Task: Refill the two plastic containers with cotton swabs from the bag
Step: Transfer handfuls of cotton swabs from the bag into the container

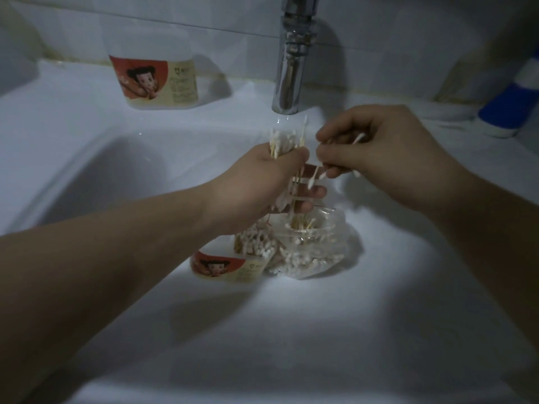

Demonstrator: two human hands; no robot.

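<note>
Head view showed a white sink (87,158) in dim light. At the far left, on the back ledge, the rear container (157,83) stood upright with its cartoon label facing forward, well apart from both hands; its contents could not be made out. Toward the middle, the left hand (262,182) had its grip closed around a bundle of cotton swabs (287,141), fingers curled about the sticks and white tips poking out above the fist. Directly below that hand, the front container (230,263) sat in the basin, packed with swabs, and the clear bag (318,252) lay touching its right side, open at the top and holding more swabs. The chrome tap (291,68) rose behind the bundle. Just right of it, the right hand (388,158) held a pinching grip on a few loose swabs (357,139) between thumb and fingertips, close beside the left hand. A blue and white object (507,112) stood at the far right edge.
</note>
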